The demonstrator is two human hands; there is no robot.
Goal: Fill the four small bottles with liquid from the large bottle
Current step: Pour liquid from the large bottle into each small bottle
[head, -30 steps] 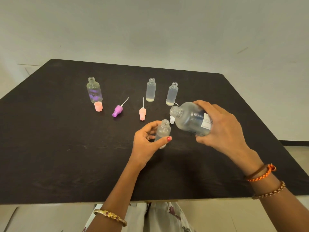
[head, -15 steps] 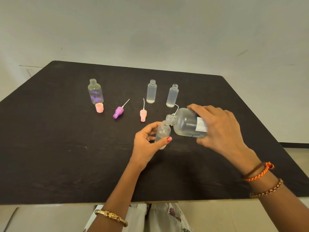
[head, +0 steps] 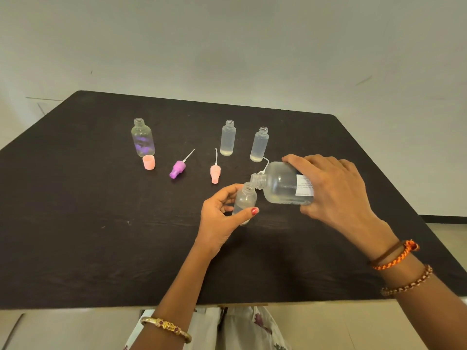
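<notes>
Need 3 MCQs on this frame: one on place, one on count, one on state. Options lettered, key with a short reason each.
1. Where does the pink cap stand?
A) in front of the far-left small bottle
B) on the large bottle
C) in the left hand

2. How many small bottles stand unheld on the black table?
A) one
B) three
C) five

3. How is the large bottle held?
A) upright
B) capped, lying on the table
C) tipped, mouth over the held small bottle

Key: 1 A, the cap sits at that bottle's base. 2 B, three stand apart from the hands. 3 C, the right hand tilts it neck-down at the small bottle's opening.
</notes>
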